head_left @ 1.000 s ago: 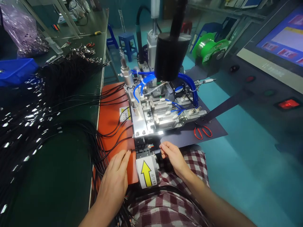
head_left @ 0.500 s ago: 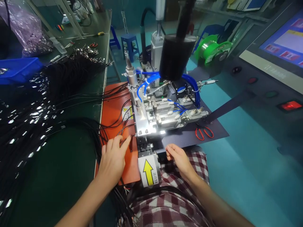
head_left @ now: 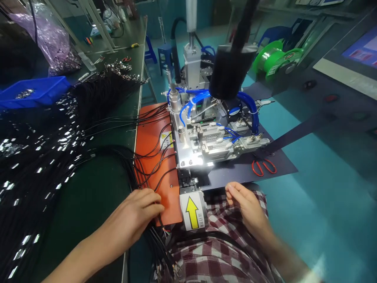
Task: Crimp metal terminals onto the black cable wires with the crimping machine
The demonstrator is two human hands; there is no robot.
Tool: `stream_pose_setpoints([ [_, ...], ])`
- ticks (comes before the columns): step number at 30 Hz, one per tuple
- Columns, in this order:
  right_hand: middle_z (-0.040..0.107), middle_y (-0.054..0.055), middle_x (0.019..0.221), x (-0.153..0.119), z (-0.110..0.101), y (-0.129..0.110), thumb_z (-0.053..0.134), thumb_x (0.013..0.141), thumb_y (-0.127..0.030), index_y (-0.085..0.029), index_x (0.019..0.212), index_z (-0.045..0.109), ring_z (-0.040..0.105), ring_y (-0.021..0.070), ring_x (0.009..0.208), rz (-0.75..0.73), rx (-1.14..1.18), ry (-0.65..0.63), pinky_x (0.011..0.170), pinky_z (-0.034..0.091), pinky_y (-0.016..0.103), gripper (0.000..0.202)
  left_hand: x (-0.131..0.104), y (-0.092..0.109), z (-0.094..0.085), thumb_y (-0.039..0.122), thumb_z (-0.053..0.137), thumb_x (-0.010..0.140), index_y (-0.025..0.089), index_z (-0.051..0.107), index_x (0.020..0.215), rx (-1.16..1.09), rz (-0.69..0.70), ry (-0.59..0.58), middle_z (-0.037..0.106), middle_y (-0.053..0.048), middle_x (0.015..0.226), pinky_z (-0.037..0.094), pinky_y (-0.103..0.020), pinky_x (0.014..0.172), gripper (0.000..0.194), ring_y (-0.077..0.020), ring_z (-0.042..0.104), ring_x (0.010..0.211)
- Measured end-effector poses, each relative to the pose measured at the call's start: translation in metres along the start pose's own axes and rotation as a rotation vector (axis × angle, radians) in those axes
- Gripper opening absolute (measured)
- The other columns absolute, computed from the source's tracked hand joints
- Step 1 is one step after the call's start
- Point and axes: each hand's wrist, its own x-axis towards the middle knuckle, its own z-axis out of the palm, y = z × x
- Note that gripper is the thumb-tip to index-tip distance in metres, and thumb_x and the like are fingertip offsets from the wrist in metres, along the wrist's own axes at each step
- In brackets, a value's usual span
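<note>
My left hand is over the lower left of the orange plate, above a bundle of black cables. Its fingers curl downward, and whether they pinch a cable is hidden. My right hand hovers above my lap, right of the yellow arrow label, with thumb and fingertips pressed together; anything between them is too small to see. In front stands a metal machine with blue tubes. Several black cables run across the orange plate to its left edge.
Red-handled scissors lie on the machine's dark base plate. A black cylinder hangs over the machine. On the left table are a blue tray, heaped black cables and a pink plastic bag. A green spool stands behind.
My left hand has left the machine's edge and moved down and left to the cable bundle. A cable now shows at that edge. My right hand has shifted right, and the view has turned slightly left.
</note>
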Motion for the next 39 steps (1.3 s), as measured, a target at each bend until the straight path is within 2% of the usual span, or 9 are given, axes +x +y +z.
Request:
stream_pose_setpoints([
  [4,0.046,-0.004,0.065,-0.009,0.002,-0.011,0.054,0.086,-0.044,-0.019,0.074,0.053,0.041,0.0112,0.058,-0.039,-0.029,-0.035,0.058,0.034,0.024,0.027,-0.013,0.003,-0.007,0.004,0.034,0.086,0.021,0.056,0.114,0.153,0.112,-0.162,0.060,-0.005,0.111,0.034,-0.035,0.099,0.039,-0.0192,0.051,0.107],
  [8,0.045,-0.004,0.064,-0.016,0.009,-0.022,0.050,0.089,-0.044,-0.021,0.075,0.052,0.041,0.0109,0.059,-0.054,-0.064,-0.102,0.060,0.034,0.023,0.027,-0.018,0.000,-0.008,0.001,0.035,0.083,0.020,0.057,0.107,0.194,0.122,-0.250,0.060,-0.005,0.102,0.037,-0.034,0.100,0.037,-0.0182,0.053,0.101],
  [15,0.044,-0.004,0.064,-0.025,0.011,-0.033,0.049,0.089,-0.045,-0.022,0.074,0.051,0.040,0.0113,0.059,-0.026,-0.112,-0.143,0.055,0.033,0.022,0.028,-0.051,-0.012,0.007,0.001,0.036,0.082,0.018,0.055,0.110,0.181,0.153,-0.071,0.061,-0.007,0.115,0.038,-0.036,0.101,0.038,-0.0207,0.052,0.108],
  [20,0.044,-0.004,0.063,-0.026,0.010,-0.032,0.048,0.089,-0.045,-0.022,0.073,0.051,0.040,0.0120,0.059,-0.049,-0.145,-0.148,0.057,0.035,0.023,0.029,-0.071,-0.001,0.021,0.001,0.033,0.083,0.017,0.052,0.105,-0.001,0.062,-0.031,0.063,-0.008,0.096,0.043,-0.038,0.092,0.032,-0.0190,0.056,0.089],
  [27,0.042,-0.004,0.058,-0.035,0.029,-0.045,0.049,0.087,-0.046,-0.021,0.069,0.050,0.040,0.0121,0.055,-0.051,-0.205,-0.216,0.054,0.036,0.022,0.031,-0.057,0.029,0.017,-0.001,0.033,0.085,0.016,0.045,0.100,-0.283,0.065,0.046,0.056,-0.006,0.081,0.044,-0.037,0.081,0.026,-0.0174,0.051,0.076],
  [31,0.040,-0.005,0.059,-0.046,0.046,-0.056,0.046,0.087,-0.047,-0.021,0.068,0.047,0.038,0.0121,0.056,-0.002,-0.249,-0.318,0.051,0.034,0.022,0.032,-0.045,0.033,0.009,0.001,0.031,0.084,0.016,0.046,0.097,-0.258,0.074,-0.045,0.056,-0.007,0.079,0.045,-0.036,0.072,0.024,-0.0179,0.049,0.071],
  [34,0.042,-0.004,0.063,-0.050,0.053,-0.062,0.044,0.089,-0.041,-0.021,0.068,0.048,0.040,0.0123,0.058,-0.084,-0.353,-0.410,0.053,0.034,0.023,0.029,-0.048,0.029,-0.002,0.008,0.039,0.083,0.018,0.051,0.102,-0.204,0.099,-0.135,0.061,-0.008,0.092,0.044,-0.040,0.087,0.024,-0.0205,0.055,0.085],
  [37,0.048,-0.003,0.066,-0.052,0.060,-0.066,0.042,0.092,-0.034,-0.021,0.072,0.050,0.045,0.0121,0.060,-0.181,-0.479,-0.524,0.056,0.038,0.023,0.025,-0.059,0.022,-0.006,0.016,0.049,0.080,0.018,0.045,0.125,-0.065,0.093,-0.196,0.059,-0.009,0.118,0.029,-0.044,0.106,0.046,-0.0233,0.050,0.113],
  [39,0.055,-0.002,0.071,-0.055,0.067,-0.067,0.040,0.093,-0.030,-0.022,0.080,0.054,0.052,0.0124,0.066,-0.215,-0.534,-0.636,0.064,0.042,0.023,0.021,-0.069,0.017,0.001,0.020,0.051,0.081,0.017,0.039,0.134,0.112,0.104,-0.243,0.054,-0.009,0.130,0.025,-0.045,0.109,0.055,-0.0249,0.044,0.122],
])
